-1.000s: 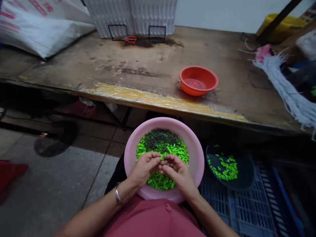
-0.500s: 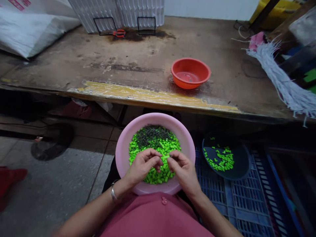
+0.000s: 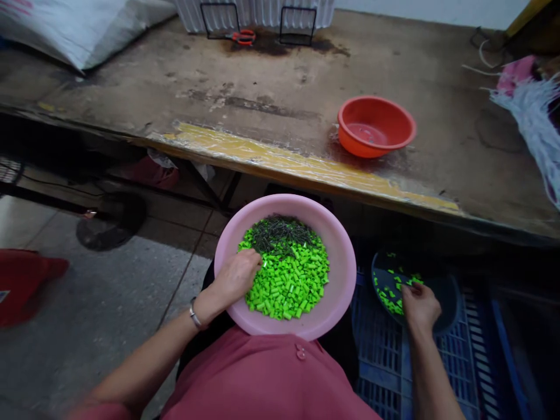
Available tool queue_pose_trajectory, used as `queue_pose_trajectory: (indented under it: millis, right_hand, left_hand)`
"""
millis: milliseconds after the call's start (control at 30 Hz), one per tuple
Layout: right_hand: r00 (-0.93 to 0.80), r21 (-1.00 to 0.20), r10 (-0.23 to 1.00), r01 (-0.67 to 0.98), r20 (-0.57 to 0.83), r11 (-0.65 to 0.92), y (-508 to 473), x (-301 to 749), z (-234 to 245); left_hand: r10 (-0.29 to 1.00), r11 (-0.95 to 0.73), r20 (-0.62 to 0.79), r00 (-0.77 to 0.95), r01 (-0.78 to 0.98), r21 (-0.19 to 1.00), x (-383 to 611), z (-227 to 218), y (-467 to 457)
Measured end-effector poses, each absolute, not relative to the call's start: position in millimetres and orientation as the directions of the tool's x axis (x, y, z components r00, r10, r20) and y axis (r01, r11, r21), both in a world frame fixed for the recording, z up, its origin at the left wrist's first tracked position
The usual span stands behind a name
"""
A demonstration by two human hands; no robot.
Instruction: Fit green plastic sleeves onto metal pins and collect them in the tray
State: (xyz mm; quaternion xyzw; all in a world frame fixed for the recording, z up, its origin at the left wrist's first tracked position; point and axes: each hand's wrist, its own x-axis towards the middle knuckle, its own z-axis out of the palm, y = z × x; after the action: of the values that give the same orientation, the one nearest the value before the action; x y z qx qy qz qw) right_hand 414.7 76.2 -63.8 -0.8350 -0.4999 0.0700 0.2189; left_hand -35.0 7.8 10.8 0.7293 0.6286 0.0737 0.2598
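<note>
A pink basin (image 3: 339, 280) rests on my lap, filled with short bright green plastic tubes (image 3: 289, 286). Dark thin metal pins or screws (image 3: 284, 230) lie heaped on the far side of the tubes. My left hand (image 3: 238, 274) is closed at the left edge of the pile, its fingertips down by the green tubes and pins; what they pinch is hidden. Off to the right, my right hand (image 3: 420, 306) is over a dark basin (image 3: 448, 303) holding scattered green pieces (image 3: 389, 300). Its fingers are drawn together, and I cannot make out anything between them.
Ahead stands a worn wooden table (image 3: 280, 76) with a yellow-taped edge (image 3: 280, 154). On it are an orange-red bowl (image 3: 374, 128), red-handled pliers (image 3: 244, 37), a white sack (image 3: 96, 35) and white strings (image 3: 531, 111). A blue plastic crate (image 3: 385, 361) is under the dark basin.
My hands, formerly together over the pink basin with a green tube between them, have parted. The left moved to the pile's left edge, the right out over the dark basin. The view has shifted.
</note>
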Motion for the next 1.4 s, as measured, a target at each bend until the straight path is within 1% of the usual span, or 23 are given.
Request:
queue_pose_trajectory:
  millis: [100,167,200,233,267,300,333,367,433,467,567,633,700,800,867,1000,1067,1100,1167,1233,1267,1333,1400]
  right_hand:
    - [0.447,-0.502,0.854,0.82,0.265,-0.274,83,370,-30]
    - [0.265,-0.532,0.844,0.846,0.466,0.028,87,325,0]
    - [0.134,-0.516,0.843,0.836,0.521,0.186,88,300,15]
    - [-0.032,-0.497,0.853,0.801,0.521,0.333,89,275,27]
    - [-0.241,-0.475,0.86,0.751,0.451,0.459,89,251,37]
    - [-0.458,-0.428,0.828,0.71,0.322,0.559,89,229,42]
    - [-0.625,-0.35,0.766,0.691,0.151,0.633,88,209,44]
    - [-0.704,-0.259,0.71,0.69,-0.021,0.676,88,193,42]
    - [-0.721,-0.12,0.653,0.687,-0.23,0.716,86,169,31]
    - [-0.708,-0.081,0.653,0.692,-0.27,0.717,86,162,24]
    - [-0.692,-0.053,0.654,0.698,-0.306,0.714,83,153,9]
    - [-0.683,-0.04,0.65,0.699,-0.332,0.714,81,154,5]
    - [-0.661,-0.018,0.667,0.715,-0.343,0.699,80,155,6]
    - [-0.619,0.019,0.71,0.749,-0.335,0.662,78,157,7]
    - [-0.607,0.019,0.722,0.761,-0.331,0.648,78,160,7]
    - [-0.609,-0.026,0.732,0.774,-0.305,0.633,77,174,10]
    - [-0.593,-0.091,0.763,0.801,-0.257,0.592,76,183,13]
    - [-0.578,-0.175,0.785,0.816,-0.224,0.551,74,187,14]
    - [-0.539,-0.427,0.826,0.793,-0.161,0.434,70,193,15]
    - [-0.503,-0.668,0.856,0.679,-0.12,0.305,66,195,15]
    - [-0.494,-0.746,0.863,0.614,-0.109,0.258,63,196,14]
    - [-0.48,-0.856,0.872,0.487,-0.095,0.175,60,196,13]
    - [-0.476,-0.925,0.87,0.374,-0.126,0.07,58,195,13]
  left_hand:
    - [0.925,-0.171,-0.263,0.274,0.918,0.357,-25,10,10]
    - [0.907,-0.265,-0.243,0.344,0.915,0.305,-18,7,10]
    - [0.897,-0.31,-0.231,0.377,0.909,0.28,-14,5,10]
    - [0.886,-0.349,-0.223,0.407,0.901,0.259,-11,3,9]
    - [0.876,-0.379,-0.217,0.431,0.893,0.242,-7,2,7]
    - [0.868,-0.4,-0.216,0.447,0.888,0.229,-5,0,6]
    - [0.866,-0.409,-0.214,0.452,0.886,0.218,-2,-1,4]
    - [0.867,-0.41,-0.212,0.451,0.887,0.211,-1,-1,2]
    - [0.872,-0.403,-0.206,0.443,0.891,0.21,-1,-2,-1]
    - [0.875,-0.398,-0.205,0.44,0.892,0.217,-2,-1,-2]
    - [0.877,-0.371,-0.21,0.432,0.887,0.276,-8,0,-1]
    - [0.899,-0.291,-0.225,0.376,0.896,0.334,-13,1,2]
    - [0.927,-0.189,-0.219,0.305,0.883,0.43,-16,2,5]
    - [0.956,-0.102,-0.154,0.251,0.773,0.627,-18,5,10]
    - [0.966,-0.066,-0.126,0.226,0.685,0.725,-18,7,13]
    - [0.967,0.043,-0.181,0.179,0.587,0.809,-14,7,14]
    - [0.964,0.069,-0.2,0.174,0.565,0.823,-12,5,14]
    - [0.964,0.072,-0.201,0.177,0.553,0.83,-11,3,15]
    - [0.963,0.068,-0.194,0.189,0.524,0.849,-9,-1,15]
    - [0.964,0.058,-0.175,0.199,0.488,0.871,-8,-2,16]
    - [0.965,0.062,-0.173,0.199,0.467,0.882,-8,-2,17]
    - [0.959,0.122,-0.212,0.189,0.399,0.909,-6,0,18]
    - [0.931,0.262,-0.317,0.183,0.271,0.926,-5,3,18]
